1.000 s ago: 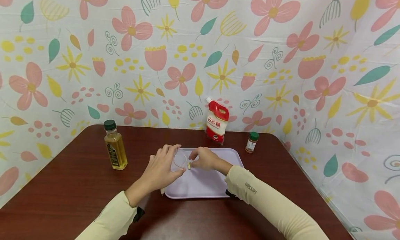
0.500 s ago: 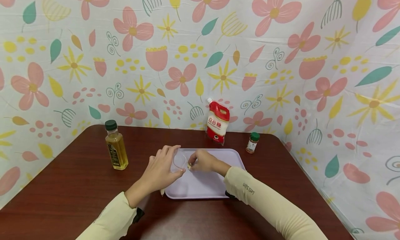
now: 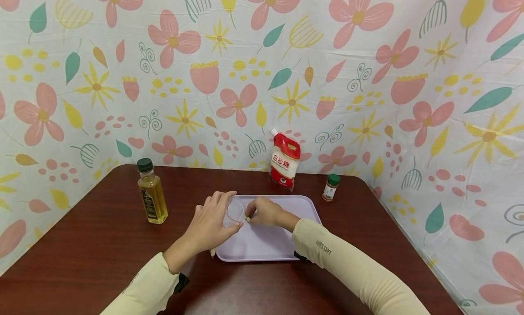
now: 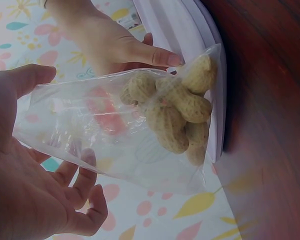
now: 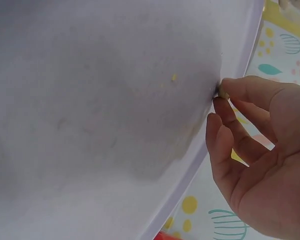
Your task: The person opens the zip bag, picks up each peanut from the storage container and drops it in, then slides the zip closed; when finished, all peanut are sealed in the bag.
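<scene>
My left hand (image 3: 210,221) holds a clear plastic bag (image 4: 65,112) by its mouth, thumb on one side and fingers on the other, so the mouth is spread. Several unshelled peanuts (image 4: 165,125) lie at the bottom of the bag. Beside it, over the lilac tray (image 3: 266,251), my right hand (image 3: 265,211) pinches a small pale piece (image 5: 223,92) between thumb and fingertips. Most of that piece is hidden by the fingers, so its kind is unclear. A tiny yellow crumb (image 5: 174,77) lies on the tray.
On the left of the dark wooden table (image 3: 102,242) stands an oil bottle (image 3: 152,192) with a green cap. A red and white sugar pouch (image 3: 284,160) stands at the back, near the patterned wall cloth. To the right is a small green-capped spice jar (image 3: 330,187).
My right hand has moved down slightly and closed its fingertips over the small pale piece, which showed more openly a second ago. The left hand and the bag have stayed in place.
</scene>
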A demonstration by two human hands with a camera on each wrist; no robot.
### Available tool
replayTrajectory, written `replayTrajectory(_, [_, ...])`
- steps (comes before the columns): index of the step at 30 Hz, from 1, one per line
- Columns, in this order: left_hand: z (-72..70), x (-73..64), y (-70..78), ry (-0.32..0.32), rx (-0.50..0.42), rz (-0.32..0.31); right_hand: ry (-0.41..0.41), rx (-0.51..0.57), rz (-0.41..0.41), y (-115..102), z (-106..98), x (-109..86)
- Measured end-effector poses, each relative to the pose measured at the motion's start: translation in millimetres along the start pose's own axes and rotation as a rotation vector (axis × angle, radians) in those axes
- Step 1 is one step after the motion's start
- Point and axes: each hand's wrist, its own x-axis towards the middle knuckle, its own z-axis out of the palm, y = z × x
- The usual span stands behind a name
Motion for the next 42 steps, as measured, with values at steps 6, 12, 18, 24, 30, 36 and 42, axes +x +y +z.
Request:
replayTrajectory(6, [-0.9, 0.4, -0.1, 0.01, 0.007, 0.002, 0.015, 0.006, 0.006, -0.3, 0.2, -0.8])
replayTrajectory(12, [-2.9, 0.0, 0.7, 0.004, 0.008, -0.003, 0.082, 0.022, -0.021, -2.4, -3.4, -5.0])
replayTrajectory(18, [-2.8, 0.2, 1.0, -0.001, 0.0, 0.006, 0.135, 0.071, -0.047, -10.8, -11.3, -12.0])
replayTrajectory(24, [-3.4, 0.0, 2.0, 0.0, 0.007, 0.011, 0.185, 0.167, -0.007, -24.4, -20.2, -23.1])
replayTrajectory(30, [-4.0, -0.4, 3.2, -0.004, 0.005, 0.006, 0.251, 0.228, 0.008, -41.1, -30.6, -34.5])
replayTrajectory(36, [-3.7, -1.0, 4.2, -0.001, -0.001, 0.001, 0.313, 0.265, 0.033, -55.9, -45.8, -45.3])
replayTrajectory(42, [-3.0, -0.9, 6.5, 0.005, -0.004, 0.004, 0.375, 0.258, 0.015, -65.0, -58.2, -54.7])
